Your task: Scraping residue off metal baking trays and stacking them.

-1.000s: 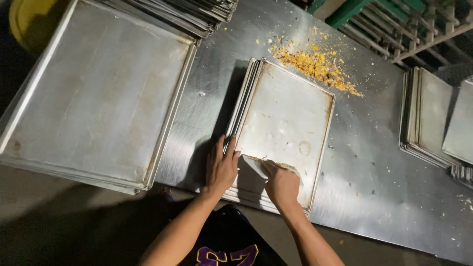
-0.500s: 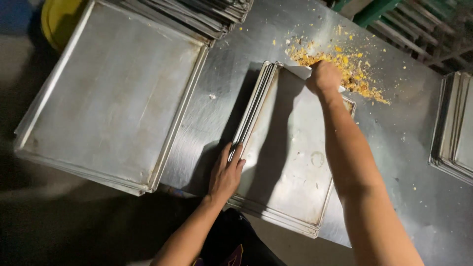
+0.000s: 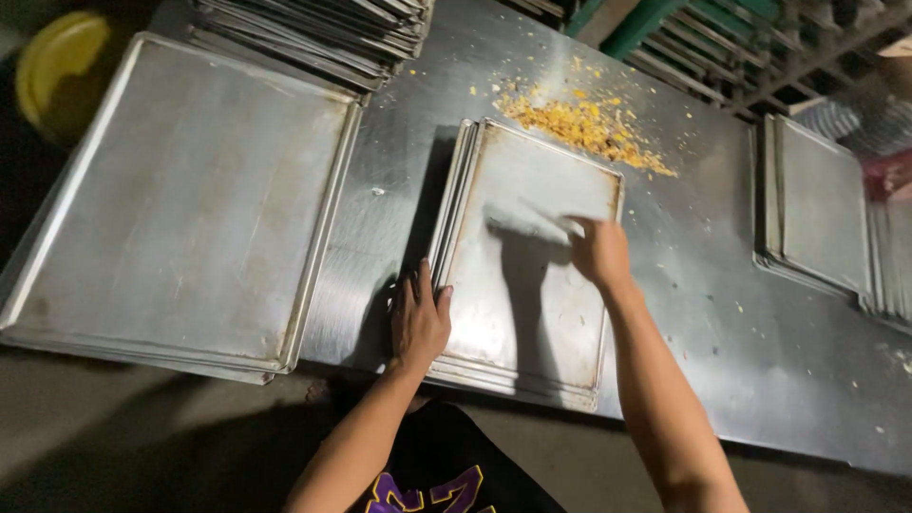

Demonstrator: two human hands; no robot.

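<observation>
A stack of small metal baking trays (image 3: 494, 313) lies on a steel table (image 3: 712, 313) in front of me. My left hand (image 3: 419, 321) presses flat on the stack's near left edge. Over the top tray's far half, my right hand (image 3: 598, 252) grips a flat metal scraper (image 3: 527, 223), blurred by motion, with its blade on the tray surface. A pile of yellow crumbs (image 3: 584, 125) lies on the table just beyond the stack's far edge.
A stack of large trays (image 3: 180, 190) sits to the left, more stacked trays (image 3: 323, 33) at the back left, and another stack (image 3: 817, 204) at the right. A yellow round container (image 3: 52, 71) is at far left. Green racking (image 3: 760, 43) stands behind the table.
My right hand swept from the tray's near edge out to the far edge by the crumbs, then came back to the middle of the tray. My left hand stayed on the stack's left edge.
</observation>
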